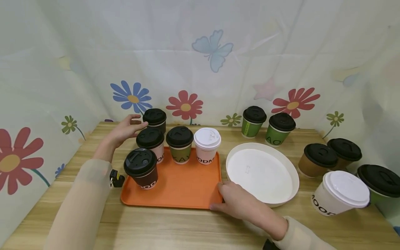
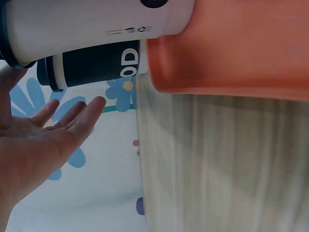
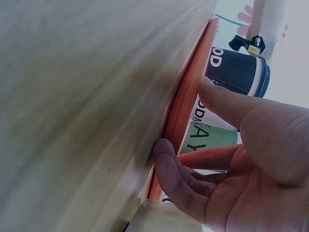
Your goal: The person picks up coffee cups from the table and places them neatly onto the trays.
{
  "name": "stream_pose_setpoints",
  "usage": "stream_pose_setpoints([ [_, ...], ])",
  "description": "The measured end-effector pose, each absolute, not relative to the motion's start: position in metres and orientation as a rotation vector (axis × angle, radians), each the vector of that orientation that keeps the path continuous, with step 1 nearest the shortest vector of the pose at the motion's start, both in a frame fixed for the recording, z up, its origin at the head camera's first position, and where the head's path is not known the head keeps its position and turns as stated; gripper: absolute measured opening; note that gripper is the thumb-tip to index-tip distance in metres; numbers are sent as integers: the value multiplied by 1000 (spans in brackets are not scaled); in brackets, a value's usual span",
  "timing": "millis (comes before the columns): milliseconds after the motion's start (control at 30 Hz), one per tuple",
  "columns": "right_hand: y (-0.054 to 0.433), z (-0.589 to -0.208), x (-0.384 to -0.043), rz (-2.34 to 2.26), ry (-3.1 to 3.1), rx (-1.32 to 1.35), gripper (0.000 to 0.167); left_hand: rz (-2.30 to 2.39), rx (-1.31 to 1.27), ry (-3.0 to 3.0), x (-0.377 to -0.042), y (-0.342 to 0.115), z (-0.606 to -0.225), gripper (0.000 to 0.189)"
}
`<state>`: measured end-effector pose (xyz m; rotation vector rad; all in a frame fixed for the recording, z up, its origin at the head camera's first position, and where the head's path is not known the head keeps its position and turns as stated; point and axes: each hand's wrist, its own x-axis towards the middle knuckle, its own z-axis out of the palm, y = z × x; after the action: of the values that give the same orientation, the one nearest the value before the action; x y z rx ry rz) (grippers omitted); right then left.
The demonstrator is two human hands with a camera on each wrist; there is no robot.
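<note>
On the wooden table, an orange tray bears a dark cup at its left, a pale pink cup behind that, an olive-green cup and a white-lidded cup. Another dark cup stands at the tray's back left corner. My left hand reaches beside this back cup, fingers spread; in the left wrist view its fingertips are apart from the dark cup. My right hand grips the tray's right rim near the front corner, the thumb over the edge.
A round white container stands right of the tray, close by my right hand. Two green cups are behind it. Brown cups, a large white-lidded cup and a green cup line the right side. A flowered curtain encloses the table.
</note>
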<state>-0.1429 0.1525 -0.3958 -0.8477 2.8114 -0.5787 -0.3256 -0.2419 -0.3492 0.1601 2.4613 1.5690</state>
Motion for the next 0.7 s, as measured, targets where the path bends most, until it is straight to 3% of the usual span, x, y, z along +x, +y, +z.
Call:
stream_pose_setpoints([
  [467,153,-393,-143,-572,2810,-843,35,1341,197,2525,-342,-224,-331,97],
  [700,153,-395,-143,-566,2806,-836,35,1290,165,2546,-344,-220,-331,93],
])
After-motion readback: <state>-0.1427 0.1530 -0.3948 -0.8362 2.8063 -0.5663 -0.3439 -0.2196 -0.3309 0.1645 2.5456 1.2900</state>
